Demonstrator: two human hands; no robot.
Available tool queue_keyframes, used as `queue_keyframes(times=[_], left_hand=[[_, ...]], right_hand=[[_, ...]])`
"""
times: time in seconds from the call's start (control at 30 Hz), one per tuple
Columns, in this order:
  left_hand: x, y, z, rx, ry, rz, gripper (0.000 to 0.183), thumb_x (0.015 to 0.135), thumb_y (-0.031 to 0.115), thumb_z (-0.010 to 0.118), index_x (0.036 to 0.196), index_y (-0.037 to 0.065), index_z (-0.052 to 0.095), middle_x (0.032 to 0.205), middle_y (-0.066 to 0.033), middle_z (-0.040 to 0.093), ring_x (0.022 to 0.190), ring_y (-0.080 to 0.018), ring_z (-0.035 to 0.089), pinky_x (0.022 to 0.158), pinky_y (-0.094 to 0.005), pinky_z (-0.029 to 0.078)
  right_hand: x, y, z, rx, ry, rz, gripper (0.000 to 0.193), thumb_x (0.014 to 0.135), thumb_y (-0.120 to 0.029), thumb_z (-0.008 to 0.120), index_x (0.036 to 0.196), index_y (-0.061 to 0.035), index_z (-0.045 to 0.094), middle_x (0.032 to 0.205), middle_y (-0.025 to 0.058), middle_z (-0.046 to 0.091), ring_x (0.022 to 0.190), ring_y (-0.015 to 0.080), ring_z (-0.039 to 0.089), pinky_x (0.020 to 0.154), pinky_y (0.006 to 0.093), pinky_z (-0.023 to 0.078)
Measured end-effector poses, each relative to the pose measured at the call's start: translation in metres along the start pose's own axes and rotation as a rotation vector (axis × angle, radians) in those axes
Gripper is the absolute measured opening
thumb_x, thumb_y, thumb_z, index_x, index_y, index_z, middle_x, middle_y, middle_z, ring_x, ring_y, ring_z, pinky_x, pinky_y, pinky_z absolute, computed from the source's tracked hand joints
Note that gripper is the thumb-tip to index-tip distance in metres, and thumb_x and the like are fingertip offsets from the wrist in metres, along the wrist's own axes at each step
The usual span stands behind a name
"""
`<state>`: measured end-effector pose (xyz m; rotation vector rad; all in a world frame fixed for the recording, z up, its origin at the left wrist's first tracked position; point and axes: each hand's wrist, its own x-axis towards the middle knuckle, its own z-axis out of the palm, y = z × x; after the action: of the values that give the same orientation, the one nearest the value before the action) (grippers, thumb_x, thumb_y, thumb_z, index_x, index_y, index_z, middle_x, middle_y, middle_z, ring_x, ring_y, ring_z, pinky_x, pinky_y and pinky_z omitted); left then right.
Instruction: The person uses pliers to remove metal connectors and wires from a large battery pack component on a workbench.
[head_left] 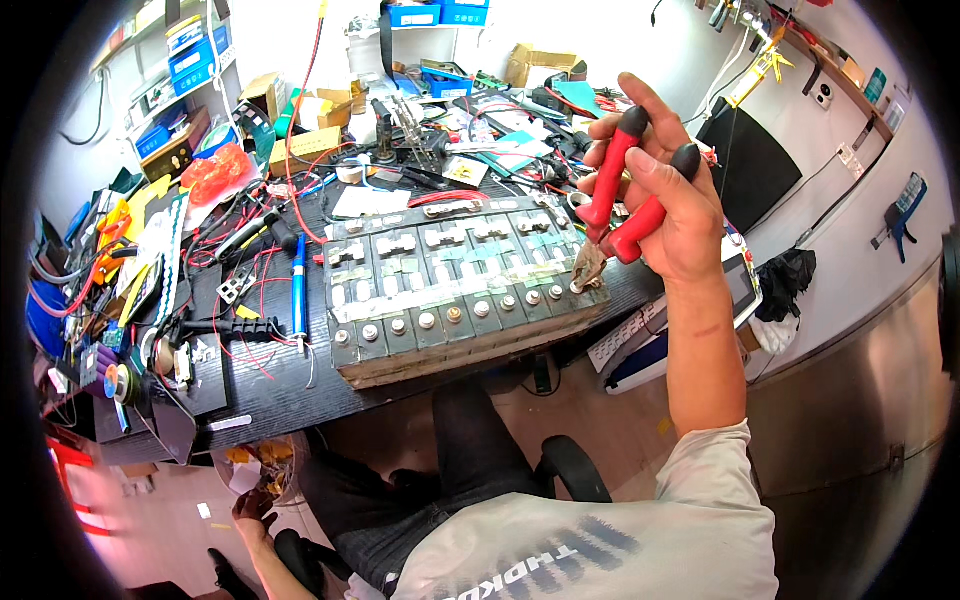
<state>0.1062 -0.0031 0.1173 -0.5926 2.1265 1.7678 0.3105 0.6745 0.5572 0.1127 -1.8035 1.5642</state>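
Note:
In my raised right hand (672, 190) is a pair of pliers (627, 242) with red handles and black tips, its handles spread apart in my fingers. The metal jaws point down at the right front end of the battery pack (400, 350), over its last terminal bolt. Whether the jaws grip the bolt, I cannot tell. The pack is a row of several grey cells with clear tape across the top and round bolts along the front edge. Low on the left, my left hand (255, 510) hangs beside the waste bin (300, 490), its fingers loosely apart and nothing visible in them.
The black desk (270, 405) carries heaped tools, wires and boxes behind and left of the pack. A blue cylindrical tool (299, 290) lies just left of it. On the right stand a keyboard (625, 340) and a black monitor (745, 160). A chair armrest (575, 468) is beside my leg.

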Motion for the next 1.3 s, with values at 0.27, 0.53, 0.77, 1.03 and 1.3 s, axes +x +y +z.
queue_keyframes(times=[0.27, 0.53, 0.77, 1.03, 1.3], left_hand=[[-0.001, 0.0, -0.003, 0.013, -0.024, -0.005, 0.032, 0.098, 0.037, 0.074, 0.119, 0.012, 0.074, 0.102, -0.0044, 0.08, 0.088, -0.0201, 0.075, 0.067, -0.0372, 0.057], [-0.001, 0.003, -0.004, 0.018, -0.027, -0.013, 0.033, 0.098, 0.036, 0.075, 0.12, 0.012, 0.074, 0.104, -0.0048, 0.08, 0.088, -0.0199, 0.074, 0.068, -0.0372, 0.057], [0.0, 0.002, -0.005, 0.018, -0.046, -0.02, 0.031, 0.096, 0.036, 0.075, 0.118, 0.014, 0.074, 0.105, -0.003, 0.08, 0.089, -0.0185, 0.072, 0.068, -0.0365, 0.056], [-0.003, -0.002, -0.006, 0.038, -0.04, -0.042, 0.031, 0.099, 0.038, 0.074, 0.118, 0.013, 0.075, 0.103, -0.0031, 0.08, 0.088, -0.0182, 0.073, 0.067, -0.0357, 0.056], [-0.003, 0.0, -0.008, 0.029, 0.026, -0.057, 0.038, 0.095, 0.036, 0.074, 0.124, 0.011, 0.072, 0.106, -0.0066, 0.08, 0.087, -0.0236, 0.074, 0.068, -0.0407, 0.058]], right_hand=[[0.008, -0.002, 0.001, 0.004, -0.048, 0.138, 0.079, 0.104, -0.019, 0.068, 0.171, 0.0005, 0.03, 0.127, 0.0207, 0.07, 0.104, 0.0234, 0.07, 0.082, 0.0366, 0.06], [0.02, 0.009, 0.011, -0.044, -0.098, 0.217, 0.068, 0.106, -0.024, 0.072, 0.161, 0.005, 0.045, 0.103, 0.0094, 0.07, 0.079, 0.0143, 0.068, 0.072, 0.0317, 0.057], [0.023, 0.014, 0.008, 0.091, -0.077, 0.221, 0.044, 0.106, -0.017, 0.069, 0.143, 0.0045, 0.06, 0.088, 0.0033, 0.063, 0.073, 0.0107, 0.063, 0.064, 0.0293, 0.054], [-0.025, 0.007, 0.001, 0.208, -0.006, -0.081, 0.015, 0.102, -0.009, 0.068, 0.114, -0.0019, 0.062, 0.081, 0.0037, 0.056, 0.073, 0.0138, 0.057, 0.07, 0.0357, 0.052], [-0.083, 0.06, -0.053, 0.526, 0.184, -0.487, 0.034, 0.115, -0.04, 0.056, 0.133, -0.0119, 0.064, 0.097, 0.0008, 0.055, 0.085, 0.0176, 0.053, 0.082, 0.0418, 0.047]])
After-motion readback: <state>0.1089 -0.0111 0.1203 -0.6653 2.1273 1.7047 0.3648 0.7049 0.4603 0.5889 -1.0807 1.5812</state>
